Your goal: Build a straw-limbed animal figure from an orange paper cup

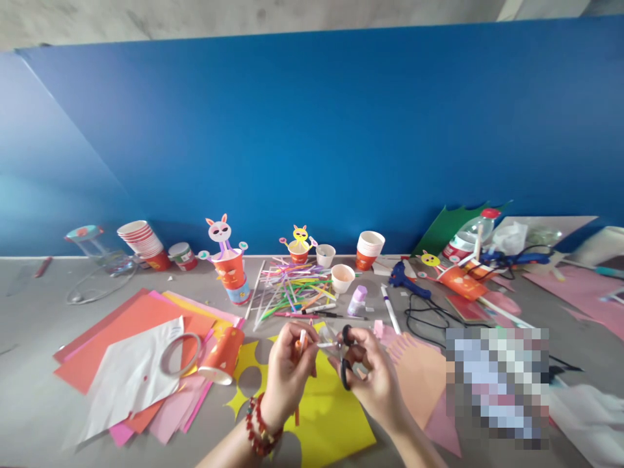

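My left hand [291, 364], with beaded bracelets at the wrist, pinches a small orange-and-white piece [301, 340], probably cut paper; its exact kind is not clear. In my right hand [373, 374] are scissors [347, 356] with black handles, their blades pointing left toward the piece. Beneath both hands lies a yellow sheet [336, 416] with round holes cut in it. Just beyond them are a glue stick-like purple-capped bottle [357, 300], a white marker [390, 309] and a heap of colourful pipe-cleaner-like sticks [292, 286].
Coloured paper sheets [112, 338], a tape roll [180, 355] and an orange paper cup [223, 354] lie left. Cup figures [228, 273] and stacked cups [141, 242] stand along the blue partition [312, 130]. A blue glue gun [408, 281] with black cable and a bottle [468, 235] are right.
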The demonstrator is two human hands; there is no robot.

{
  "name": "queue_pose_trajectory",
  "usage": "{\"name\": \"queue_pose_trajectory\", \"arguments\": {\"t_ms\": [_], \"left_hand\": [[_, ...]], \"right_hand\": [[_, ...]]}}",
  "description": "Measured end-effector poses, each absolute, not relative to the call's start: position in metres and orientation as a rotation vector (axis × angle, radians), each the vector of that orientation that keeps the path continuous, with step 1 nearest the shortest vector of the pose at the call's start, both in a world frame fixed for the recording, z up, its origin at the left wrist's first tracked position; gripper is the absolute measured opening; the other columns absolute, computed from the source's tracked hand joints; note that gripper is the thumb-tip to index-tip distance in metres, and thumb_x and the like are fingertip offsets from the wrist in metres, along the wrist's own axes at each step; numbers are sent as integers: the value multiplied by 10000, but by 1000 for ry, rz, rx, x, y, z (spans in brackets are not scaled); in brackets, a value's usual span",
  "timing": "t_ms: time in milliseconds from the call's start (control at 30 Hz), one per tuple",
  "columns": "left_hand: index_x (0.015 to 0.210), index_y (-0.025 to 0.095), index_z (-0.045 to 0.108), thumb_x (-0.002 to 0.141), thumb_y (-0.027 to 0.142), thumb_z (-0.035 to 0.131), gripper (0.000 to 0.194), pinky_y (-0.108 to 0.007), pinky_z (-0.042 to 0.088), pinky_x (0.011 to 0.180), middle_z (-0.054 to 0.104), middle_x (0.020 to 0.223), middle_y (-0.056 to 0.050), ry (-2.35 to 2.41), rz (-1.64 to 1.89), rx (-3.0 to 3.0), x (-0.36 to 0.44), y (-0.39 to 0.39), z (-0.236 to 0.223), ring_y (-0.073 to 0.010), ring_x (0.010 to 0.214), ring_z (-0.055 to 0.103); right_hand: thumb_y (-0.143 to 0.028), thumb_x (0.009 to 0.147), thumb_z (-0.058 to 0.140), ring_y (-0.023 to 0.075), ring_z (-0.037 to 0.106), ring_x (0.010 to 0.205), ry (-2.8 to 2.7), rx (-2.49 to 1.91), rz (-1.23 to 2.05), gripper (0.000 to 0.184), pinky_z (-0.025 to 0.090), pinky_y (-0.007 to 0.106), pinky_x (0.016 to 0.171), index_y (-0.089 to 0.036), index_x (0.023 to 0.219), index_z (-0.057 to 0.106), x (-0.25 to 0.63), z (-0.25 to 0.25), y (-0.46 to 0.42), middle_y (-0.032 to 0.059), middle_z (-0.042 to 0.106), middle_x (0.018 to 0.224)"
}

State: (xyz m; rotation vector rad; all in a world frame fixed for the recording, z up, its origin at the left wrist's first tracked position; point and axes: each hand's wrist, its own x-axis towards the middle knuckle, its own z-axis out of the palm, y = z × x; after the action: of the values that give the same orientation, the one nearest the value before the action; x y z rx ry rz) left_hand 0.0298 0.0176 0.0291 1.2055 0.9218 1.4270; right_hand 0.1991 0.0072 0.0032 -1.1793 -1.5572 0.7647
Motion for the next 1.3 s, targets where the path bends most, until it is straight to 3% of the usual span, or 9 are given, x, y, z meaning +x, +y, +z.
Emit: {"name": "queue_pose_trajectory", "arguments": {"t_ms": [333, 500, 667, 833, 1000, 1300], "left_hand": [[835, 207, 482, 892, 320, 646, 208, -161, 421, 486, 493, 718, 59, 880, 1388, 1157, 32, 18, 27, -55, 516, 423], [832, 201, 503, 884, 275, 653, 175, -153, 407, 501, 497, 705, 56, 938, 1407, 1227, 32, 18, 29, -60, 542, 440], [841, 201, 500, 864, 342, 685, 234, -153, 403, 499, 498, 692, 63, 888, 1394, 1115, 33, 18, 27, -54, 530, 427], [851, 197, 497, 805, 406, 754, 334, -148, 355, 460, 453, 638, 89, 800, 1339, 950, 33, 23, 24, -34, 470, 374], [851, 193, 502, 847, 373, 728, 289, -158, 364, 472, 453, 655, 82, 805, 1367, 918, 34, 23, 21, -35, 481, 412], [856, 196, 522, 825, 402, 747, 308, -173, 376, 489, 501, 657, 68, 817, 1434, 927, 35, 23, 23, -51, 498, 436]], "right_hand": [[-106, 755, 593, 155, 627, 622, -1627, -1228, 620, 418, 541, 265, 641, -236, 1144, 510, 195, 7, 4, 6, 654, 799], [-104, 719, 572, 170, 657, 623, -1651, -1240, 517, 434, 552, 292, 674, -240, 1129, 528, 192, 8, 6, -11, 649, 755], [-98, 711, 571, 167, 654, 614, -1646, -1214, 513, 454, 561, 294, 663, -232, 1142, 524, 190, 3, 8, -4, 652, 771], [-121, 763, 601, 145, 622, 577, -1601, -1179, 619, 402, 552, 268, 612, -232, 1138, 508, 188, 0, 9, -14, 627, 772], [-183, 822, 615, 124, 592, 549, -1539, -1160, 661, 306, 530, 243, 560, -221, 1100, 492, 184, 2, 13, 10, 641, 831], [-119, 750, 524, 180, 689, 625, -1705, -1209, 272, 433, 570, 316, 666, -225, 1168, 496, 185, 1, 12, 3, 671, 783]]}}
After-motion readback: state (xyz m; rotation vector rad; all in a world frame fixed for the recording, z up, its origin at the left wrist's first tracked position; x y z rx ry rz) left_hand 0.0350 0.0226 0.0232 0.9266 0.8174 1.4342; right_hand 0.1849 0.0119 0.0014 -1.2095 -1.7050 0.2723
